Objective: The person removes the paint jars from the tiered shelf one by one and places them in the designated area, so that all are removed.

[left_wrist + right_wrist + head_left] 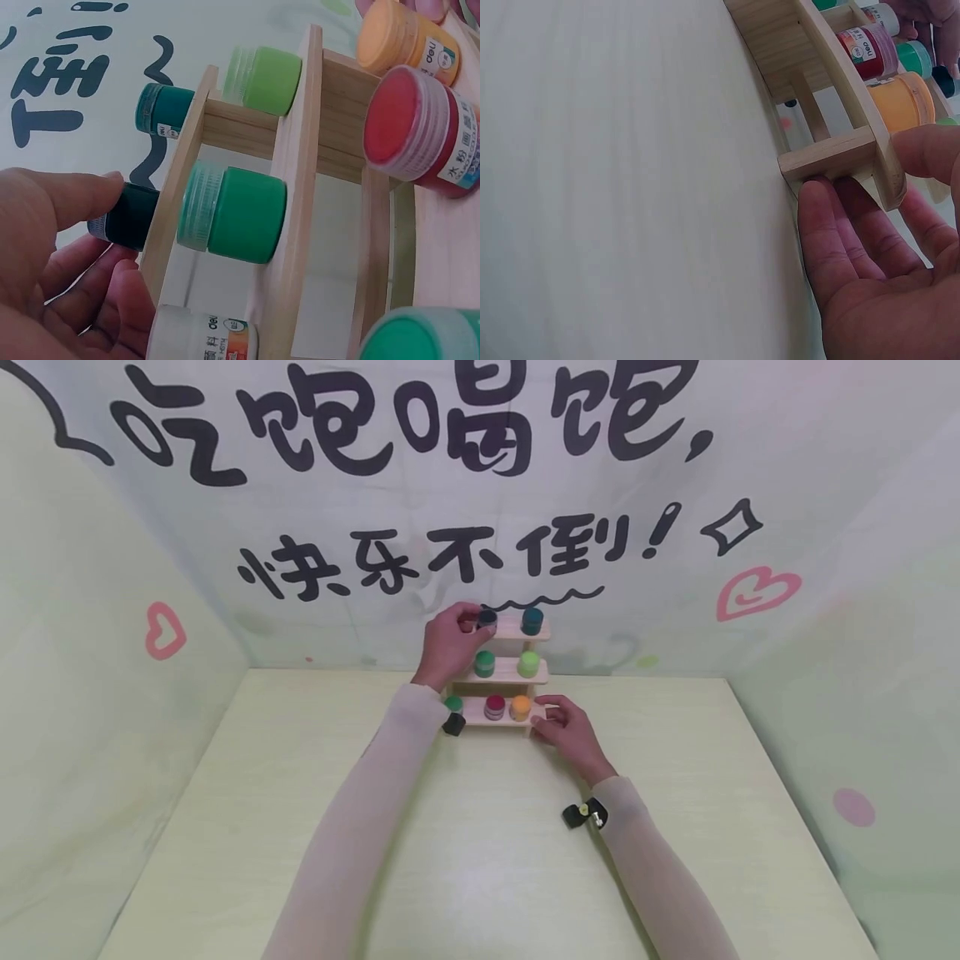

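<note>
A three-tier wooden stand (300, 187) holds small paint jars. On its top step my left hand (448, 647) pinches a very dark jar (133, 217) between thumb and fingers. To the right of it sits a teal jar (532, 622). The middle step bears a green jar (484, 664), a light green jar (528, 664) and a white jar (202, 335). Along the bottom step are a second green jar (453, 702), a red jar (494, 707) and an orange jar (521, 708). My right hand (573, 737) grips the bottom step's right end, thumb above and fingers against the leg.
The stand is on a pale wood-grain table (480, 843), close to the back wall sheet (360, 635) with its black lettering. Light sheets also rise at the left (82, 693) and right (847, 677) sides of the table.
</note>
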Demonstrator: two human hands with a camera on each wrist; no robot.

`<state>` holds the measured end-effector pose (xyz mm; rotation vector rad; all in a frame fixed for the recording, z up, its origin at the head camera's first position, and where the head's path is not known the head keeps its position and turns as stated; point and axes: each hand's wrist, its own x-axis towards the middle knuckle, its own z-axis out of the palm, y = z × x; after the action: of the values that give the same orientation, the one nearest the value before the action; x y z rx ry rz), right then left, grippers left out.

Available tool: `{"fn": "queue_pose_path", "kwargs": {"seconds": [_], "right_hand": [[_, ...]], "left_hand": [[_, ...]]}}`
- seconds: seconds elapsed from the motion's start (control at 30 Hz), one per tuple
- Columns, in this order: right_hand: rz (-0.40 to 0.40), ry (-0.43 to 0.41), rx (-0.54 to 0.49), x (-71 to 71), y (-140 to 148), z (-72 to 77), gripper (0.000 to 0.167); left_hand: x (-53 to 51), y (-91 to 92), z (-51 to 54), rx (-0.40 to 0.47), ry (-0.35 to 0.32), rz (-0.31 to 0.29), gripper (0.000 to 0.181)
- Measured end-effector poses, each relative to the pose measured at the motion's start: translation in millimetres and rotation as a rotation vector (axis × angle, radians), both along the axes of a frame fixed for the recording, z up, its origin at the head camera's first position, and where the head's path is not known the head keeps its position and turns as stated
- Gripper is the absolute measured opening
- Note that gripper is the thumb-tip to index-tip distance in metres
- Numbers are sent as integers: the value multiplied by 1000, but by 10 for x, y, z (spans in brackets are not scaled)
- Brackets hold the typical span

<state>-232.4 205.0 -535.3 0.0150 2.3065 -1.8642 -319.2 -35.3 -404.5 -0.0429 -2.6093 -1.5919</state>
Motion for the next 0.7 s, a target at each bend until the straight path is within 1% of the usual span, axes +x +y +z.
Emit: {"fn": "queue_pose_path", "kwargs": {"seconds": [0.17, 0.33, 0.5, 0.6, 0.7], "right_hand": [[-4, -13, -1, 5, -15, 2, 48], [-14, -15, -1, -1, -19, -15, 45], [-20, -15, 5, 0, -27, -6, 42], [-19, -16, 13, -1, -21, -13, 42], [-15, -19, 25, -7, -13, -16, 43]], "left_hand": [[-7, -81, -37, 29, 0, -19, 41], [35, -179, -56, 52, 6, -38, 41], [137, -325, -59, 78, 12, -50, 41], [215, -428, -84, 80, 27, -58, 41], [298, -537, -112, 95, 28, -57, 41]]}}
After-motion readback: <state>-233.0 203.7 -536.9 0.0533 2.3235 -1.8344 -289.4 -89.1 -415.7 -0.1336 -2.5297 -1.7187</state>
